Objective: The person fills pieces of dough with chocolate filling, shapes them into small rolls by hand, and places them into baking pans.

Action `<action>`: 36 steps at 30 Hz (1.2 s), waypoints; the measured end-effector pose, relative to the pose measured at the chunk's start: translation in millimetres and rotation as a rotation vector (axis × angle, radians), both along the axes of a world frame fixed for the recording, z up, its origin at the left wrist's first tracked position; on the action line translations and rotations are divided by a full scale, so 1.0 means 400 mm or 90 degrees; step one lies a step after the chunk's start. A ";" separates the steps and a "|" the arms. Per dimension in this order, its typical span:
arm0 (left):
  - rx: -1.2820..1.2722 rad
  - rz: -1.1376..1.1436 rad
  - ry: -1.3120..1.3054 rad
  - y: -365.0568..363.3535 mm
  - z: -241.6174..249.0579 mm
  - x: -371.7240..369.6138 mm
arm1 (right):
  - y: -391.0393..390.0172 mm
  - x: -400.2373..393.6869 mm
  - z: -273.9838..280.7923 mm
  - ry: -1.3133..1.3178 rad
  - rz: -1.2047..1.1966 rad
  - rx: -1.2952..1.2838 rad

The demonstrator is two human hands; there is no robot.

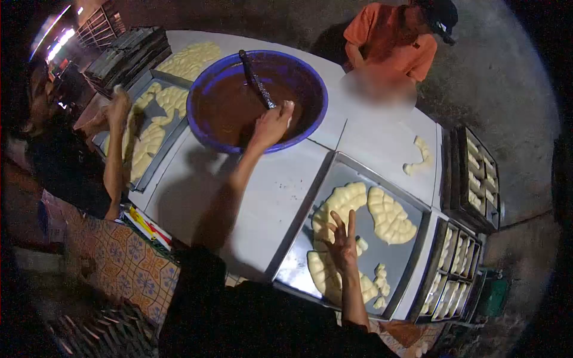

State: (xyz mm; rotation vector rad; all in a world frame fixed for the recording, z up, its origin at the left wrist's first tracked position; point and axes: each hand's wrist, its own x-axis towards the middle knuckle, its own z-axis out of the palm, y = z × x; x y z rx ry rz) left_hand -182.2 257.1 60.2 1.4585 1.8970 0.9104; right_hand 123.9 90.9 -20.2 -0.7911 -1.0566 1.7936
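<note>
My left hand (pixel 274 125) is over the blue basin (pixel 198 122), its fingers curled closed. A whitish bit shows at the fingers, but I cannot make out what they hold. Right by the fingers is the end of a long dark utensil (pixel 258 83) with a speckled part, which leans on the basin's far rim. Brown liquid (pixel 230 113) lies in the basin. My right hand (pixel 343 247) is open, fingers spread, over a metal tray (pixel 412 262). Pale, lumpy dough pieces (pixel 391 216) lie on that tray, some partly hidden by the hand.
Left, a co-worker's hand (pixel 119 107) is over another tray (pixel 156 171) of dough. A person in an orange shirt (pixel 388 39) stands across the table (pixel 370 140). A dough strip (pixel 422 154) lies there. Divided pans (pixel 482 179) hold dough at right; dark pans (pixel 128 56) are stacked back left.
</note>
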 end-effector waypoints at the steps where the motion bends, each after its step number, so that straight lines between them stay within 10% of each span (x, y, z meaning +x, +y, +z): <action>1: 0.173 0.069 0.228 0.146 -0.226 -0.064 | 0.017 0.019 -0.047 -0.015 0.014 0.039; 4: -0.075 -0.211 0.044 0.254 -0.387 -0.186 | 0.025 0.004 -0.053 0.043 0.001 -0.021; 7: -0.351 -0.169 -0.102 0.130 -0.164 -0.102 | 0.032 -0.015 -0.043 0.159 -0.045 -0.060; 13: -0.002 -0.007 -0.001 -0.096 0.040 0.050 | 0.062 -0.032 -0.067 0.085 -0.092 -0.154; 15: -0.117 -0.141 -0.645 -0.193 0.004 0.123 | 0.071 -0.058 -0.048 0.197 -0.050 -0.225; 17: -0.233 -0.310 -0.908 -0.283 -0.062 0.218 | 0.061 -0.072 -0.073 0.311 -0.054 -0.342; 21: -0.167 0.028 -0.797 -0.407 -0.156 0.365 | 0.022 -0.091 -0.002 0.174 -0.277 -0.359; 28: -0.203 0.047 -0.870 -0.511 -0.157 0.441 | -0.129 0.013 -0.007 -0.562 -0.162 0.488; 36: 0.028 -0.228 -0.465 -0.617 -0.184 0.461 | -0.132 0.117 0.027 -0.299 -0.243 0.360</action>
